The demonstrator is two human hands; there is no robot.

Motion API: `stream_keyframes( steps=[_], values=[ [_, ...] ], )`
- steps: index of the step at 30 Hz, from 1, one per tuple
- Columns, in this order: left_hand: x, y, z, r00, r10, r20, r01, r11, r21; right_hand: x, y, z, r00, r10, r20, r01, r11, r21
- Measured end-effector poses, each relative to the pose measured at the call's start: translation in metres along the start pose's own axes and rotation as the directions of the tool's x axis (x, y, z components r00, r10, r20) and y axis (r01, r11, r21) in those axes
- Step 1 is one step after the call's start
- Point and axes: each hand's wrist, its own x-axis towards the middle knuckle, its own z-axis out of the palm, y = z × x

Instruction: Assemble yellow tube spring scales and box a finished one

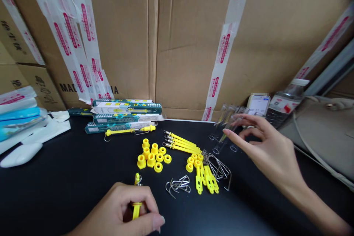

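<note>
My left hand (124, 210) is closed around a yellow plastic spring-scale rod (136, 212), whose end with a small metal ring sticks out above the fingers. At the right, my right hand (268, 147) has its thumb and forefinger at a clear tube (219, 146), one of several lying together. Yellow hex nuts (151, 160) and yellow ring caps (158, 167) sit in a cluster mid-table. Beside them lie yellow rods with springs (182, 144), flat slotted yellow pieces (208, 180) and metal hooks (178, 185). A whole spring scale (129, 131) rests in front of the boxes.
Green-and-white printed boxes (124, 118) are stacked at the back left, against a large taped carton (182, 44). A phone (258, 105), a bottle (287, 101) and a beige bag (323, 129) stand at the right. Plastic packets (22, 120) and a white object (20, 155) lie at the left.
</note>
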Motion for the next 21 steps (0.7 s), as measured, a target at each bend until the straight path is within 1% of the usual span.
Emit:
stream_keyframes(
  steps=[2,3,4,5,6,7,8,9,10,11,12,13,15,16,18,21],
  values=[
    [-0.001,0.002,0.0,1.0,-0.005,-0.003,0.005,1.0,-0.001,0.001,-0.006,-0.005,0.997,0.01,-0.077,-0.004,0.997,0.073],
    [-0.001,0.003,0.001,1.0,-0.008,-0.004,0.008,1.0,-0.003,0.003,-0.007,-0.009,0.988,0.01,-0.156,0.011,0.991,0.134],
    [-0.002,0.003,0.001,1.0,-0.013,-0.003,0.013,1.0,-0.008,0.006,-0.006,-0.012,0.963,0.009,-0.271,0.05,0.977,0.209],
    [-0.002,0.004,0.0,1.0,-0.02,-0.003,0.02,1.0,-0.014,0.01,-0.004,-0.016,0.921,0.006,-0.389,0.104,0.96,0.261],
    [-0.002,0.004,0.0,1.0,-0.028,-0.003,0.028,0.999,-0.019,0.015,0.001,-0.02,0.88,0.011,-0.476,0.146,0.945,0.291],
    [-0.002,0.004,0.0,0.999,-0.035,-0.003,0.035,0.999,-0.024,0.02,0.006,-0.023,0.856,0.023,-0.516,0.165,0.934,0.315],
    [-0.002,0.005,0.0,0.999,-0.042,-0.004,0.042,0.999,-0.03,0.024,0.014,-0.026,0.853,0.038,-0.521,0.169,0.923,0.345],
    [-0.002,0.005,0.0,0.999,-0.047,-0.005,0.047,0.998,-0.034,0.028,0.022,-0.028,0.87,0.062,-0.488,0.151,0.911,0.384],
    [-0.003,0.006,0.0,0.999,-0.051,-0.005,0.051,0.998,-0.038,0.032,0.03,-0.029,0.91,0.095,-0.403,0.098,0.896,0.432],
    [-0.003,0.007,0.001,0.998,-0.056,-0.005,0.056,0.998,-0.041,0.034,0.039,-0.03,0.95,0.131,-0.284,0.021,0.88,0.475],
    [-0.003,0.008,0.001,0.998,-0.061,-0.006,0.061,0.997,-0.046,0.035,0.047,-0.03,0.976,0.164,-0.147,-0.069,0.861,0.503],
    [-0.004,0.009,0.001,0.998,-0.067,-0.006,0.066,0.997,-0.049,0.035,0.055,-0.029,0.982,0.186,-0.013,-0.153,0.843,0.515],
    [-0.004,0.011,0.001,0.997,-0.074,-0.009,0.073,0.996,-0.05,0.033,0.068,-0.024,0.957,0.201,0.207,-0.281,0.813,0.51],
    [-0.004,0.011,0.0,0.997,-0.074,-0.01,0.073,0.996,-0.05,0.032,0.072,-0.021,0.94,0.195,0.281,-0.318,0.801,0.507],
    [-0.004,0.011,0.0,0.998,-0.07,-0.009,0.069,0.996,-0.05,0.03,0.078,-0.014,0.904,0.171,0.392,-0.365,0.785,0.5],
    [-0.004,0.008,0.0,0.998,-0.067,0.0,0.067,0.996,-0.067,0.029,0.082,-0.003,0.854,0.131,0.504,-0.41,0.765,0.497]
  ],
)
